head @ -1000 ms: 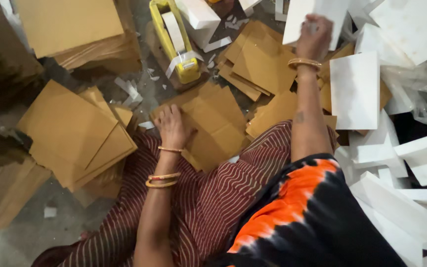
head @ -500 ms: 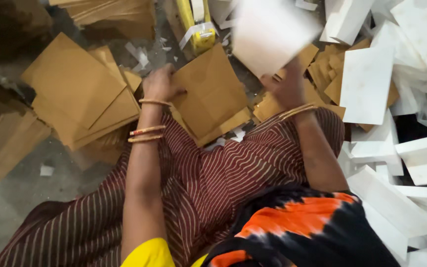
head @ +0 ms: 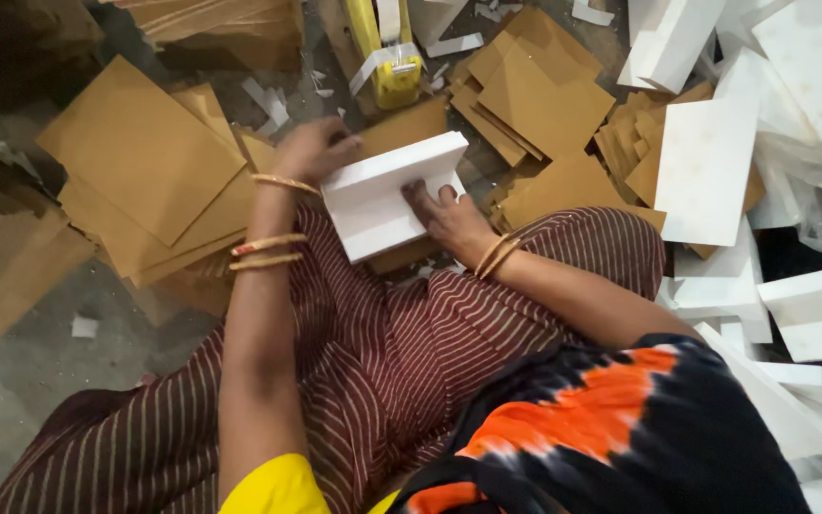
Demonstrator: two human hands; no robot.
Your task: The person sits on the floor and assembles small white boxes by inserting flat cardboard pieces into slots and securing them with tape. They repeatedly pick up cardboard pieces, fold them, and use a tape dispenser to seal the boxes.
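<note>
White foam-like slab (head: 384, 195) is what we see between both hands: a flat, thick rectangular block, plain white with no marking we can make out, clean square edges and a visible side face along its upper edge that shows its thickness. It sits tilted, one corner pointing toward the yellow tape dispenser (head: 387, 52), and rests over the person's lap on the maroon striped cloth (head: 382, 333), above a brown cardboard sheet (head: 411, 128) that peeks out behind it.

We see the left hand (head: 311, 148) curled over the slab's upper left corner, fingers wrapped on the edge and gripping it. The right hand (head: 444, 214) lies on the slab's lower right edge, fingers spread flat on the white face and pressing it, thumb side hidden, so we take it as holding the block too.

Gold bangles (head: 266, 249) ring the left forearm. Stacks of brown cardboard sheets (head: 145, 171) lie on the floor to the left, and more white slabs (head: 706, 171) are piled to the right.
</note>
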